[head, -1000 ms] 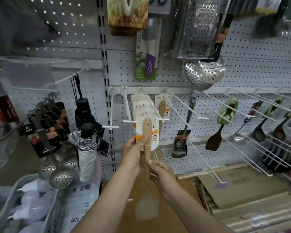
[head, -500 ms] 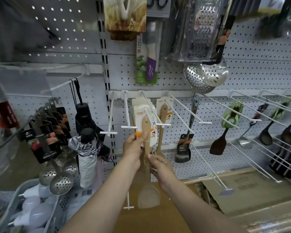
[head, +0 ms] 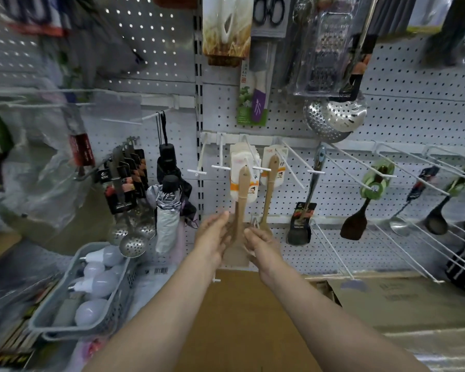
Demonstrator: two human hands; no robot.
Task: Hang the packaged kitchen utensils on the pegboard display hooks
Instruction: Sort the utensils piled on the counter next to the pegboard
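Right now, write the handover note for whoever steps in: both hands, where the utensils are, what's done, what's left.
Left hand: open, fingers straight beside the front wooden spatula, at most brushing it.
Right hand: fingers loosely curled at that spatula's lower part; the blur hides whether it grips.
The front wooden spatula's card sits on a white hook, in front of other cards. A second wooden spatula hangs on the next hook to the right.
Done: this spatula looks hung.
Left: let go and check it hangs straight. No further unhung packs are visible in this view.
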